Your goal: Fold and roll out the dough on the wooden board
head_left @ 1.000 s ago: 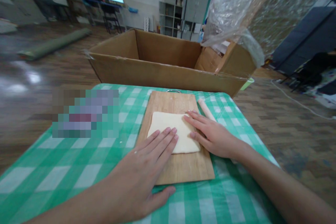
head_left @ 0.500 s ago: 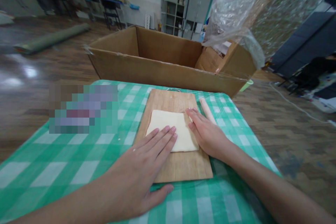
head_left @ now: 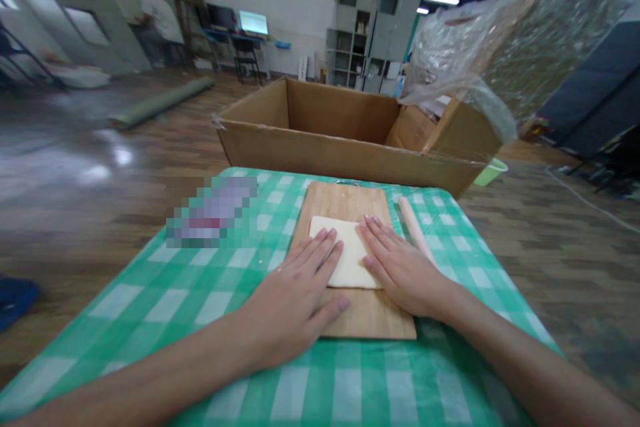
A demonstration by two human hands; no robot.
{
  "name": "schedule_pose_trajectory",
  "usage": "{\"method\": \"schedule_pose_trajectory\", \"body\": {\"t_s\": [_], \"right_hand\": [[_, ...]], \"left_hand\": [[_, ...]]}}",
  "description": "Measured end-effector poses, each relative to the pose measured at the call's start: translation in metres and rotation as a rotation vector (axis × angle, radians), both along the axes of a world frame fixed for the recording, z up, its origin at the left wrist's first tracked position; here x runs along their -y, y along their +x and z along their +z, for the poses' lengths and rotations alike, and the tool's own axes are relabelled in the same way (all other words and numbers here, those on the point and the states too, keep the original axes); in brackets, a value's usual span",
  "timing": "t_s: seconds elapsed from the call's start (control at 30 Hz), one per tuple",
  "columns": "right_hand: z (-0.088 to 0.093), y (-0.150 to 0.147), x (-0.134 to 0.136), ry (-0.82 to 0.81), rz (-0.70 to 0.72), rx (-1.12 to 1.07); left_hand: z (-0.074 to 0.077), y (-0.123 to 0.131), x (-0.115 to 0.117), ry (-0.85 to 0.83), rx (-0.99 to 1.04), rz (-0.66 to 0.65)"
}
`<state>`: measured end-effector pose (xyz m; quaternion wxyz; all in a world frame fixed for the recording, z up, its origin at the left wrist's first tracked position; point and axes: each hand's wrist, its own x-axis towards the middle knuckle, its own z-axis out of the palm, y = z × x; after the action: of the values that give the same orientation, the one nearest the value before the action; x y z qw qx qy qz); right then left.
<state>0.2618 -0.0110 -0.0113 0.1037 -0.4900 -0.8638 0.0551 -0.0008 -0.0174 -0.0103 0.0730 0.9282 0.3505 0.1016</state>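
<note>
A pale, flat square sheet of dough point(head_left: 350, 260) lies on a wooden cutting board point(head_left: 370, 317). My left hand point(head_left: 300, 287) rests with fingers stretched out over the dough's left side, its thumb over the board's near part. On the dough's right side lies my right hand point(head_left: 400, 260), flat, with its fingers pointing to the far left. Neither hand grips anything. Just right of the board, a pale rolling pin point(head_left: 415, 230) sits on the cloth, its near end hidden behind my right hand and wrist.
A green checked tablecloth point(head_left: 200, 340) covers the table. A blurred-out purplish package point(head_left: 215, 210) lies at the far left. Beyond the far edge stands a big open cardboard box point(head_left: 320, 150) with bubble wrap point(head_left: 545, 47). A person point(head_left: 157, 20) sits in the background.
My right hand has come down from the dough's right edge to lie flatter on it. My left thumb has shifted onto the board. The camera view has turned a little left.
</note>
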Motion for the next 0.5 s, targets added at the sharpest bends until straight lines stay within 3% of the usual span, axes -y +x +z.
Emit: {"method": "schedule_pose_trajectory", "body": {"t_s": [0.17,0.3,0.5], "right_hand": [[-0.014,0.005,0.002,0.060,-0.109,-0.013],[-0.016,-0.005,0.002,0.070,-0.142,-0.080],[-0.003,-0.034,-0.001,-0.015,-0.072,-0.105]], "left_hand": [[-0.001,0.012,-0.009,0.048,-0.067,0.110],[-0.002,0.033,-0.031,0.057,-0.049,0.230],[-0.010,0.048,-0.054,0.083,0.002,0.140]]}}
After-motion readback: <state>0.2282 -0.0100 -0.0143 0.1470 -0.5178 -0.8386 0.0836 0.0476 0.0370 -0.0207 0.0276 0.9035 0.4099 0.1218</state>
